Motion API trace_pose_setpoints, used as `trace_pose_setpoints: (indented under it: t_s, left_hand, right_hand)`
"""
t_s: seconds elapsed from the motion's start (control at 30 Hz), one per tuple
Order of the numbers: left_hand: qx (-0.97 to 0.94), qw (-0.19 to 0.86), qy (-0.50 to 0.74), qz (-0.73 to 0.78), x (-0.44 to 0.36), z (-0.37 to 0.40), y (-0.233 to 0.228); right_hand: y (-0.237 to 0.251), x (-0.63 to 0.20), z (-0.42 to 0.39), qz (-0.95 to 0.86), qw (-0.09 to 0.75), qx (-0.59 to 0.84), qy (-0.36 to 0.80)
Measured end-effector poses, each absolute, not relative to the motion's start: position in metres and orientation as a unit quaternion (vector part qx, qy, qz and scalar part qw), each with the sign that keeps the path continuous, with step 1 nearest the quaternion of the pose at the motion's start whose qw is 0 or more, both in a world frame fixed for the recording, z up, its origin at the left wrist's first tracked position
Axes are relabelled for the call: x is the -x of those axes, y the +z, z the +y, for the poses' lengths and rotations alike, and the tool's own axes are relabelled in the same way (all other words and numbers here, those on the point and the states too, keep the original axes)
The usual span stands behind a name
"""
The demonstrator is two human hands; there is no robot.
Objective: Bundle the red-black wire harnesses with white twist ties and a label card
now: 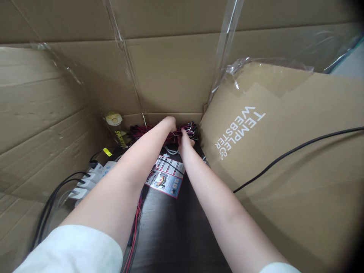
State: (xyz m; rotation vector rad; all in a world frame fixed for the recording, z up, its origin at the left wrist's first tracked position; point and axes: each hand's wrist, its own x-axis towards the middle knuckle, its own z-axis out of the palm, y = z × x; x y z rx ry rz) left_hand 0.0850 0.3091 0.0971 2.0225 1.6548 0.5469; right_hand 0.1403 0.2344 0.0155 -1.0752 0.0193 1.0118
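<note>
Both hands' fingers are buried in the bundle of red and black wires (166,133), so their grip cannot be told, the leaflet (166,176) print is too small to read, and the black cable (298,148) runs off the right edge.

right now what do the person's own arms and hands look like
Two bare arms with short white sleeves showing at the bottom edge of the picture. The left hand and right hand are ungloved; no watch, bracelet or markings show on the forearms. Rings, if any, are too small to tell.

Dim, soft focus, dark vignetted corners
</note>
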Motion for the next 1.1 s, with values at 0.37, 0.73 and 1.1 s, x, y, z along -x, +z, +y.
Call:
trace_pose_setpoints:
  t_s: [0.37,0.73,1.1]
  left_hand:
    - [-0.811,0.024,0.171,0.558,-0.065,0.254,0.054]
    - [-0.788,-0.052,0.235,0.567,-0.057,0.244,0.032]
    - [-0.794,-0.069,0.22,0.563,-0.051,0.244,0.034]
  right_hand:
    - [0.01,-0.148,0.245,0.007,0.726,0.514,0.457]
    - [0.015,-0.132,0.251,-0.004,0.74,0.542,0.399]
    - [0.027,-0.129,0.245,-0.032,0.734,0.528,0.425]
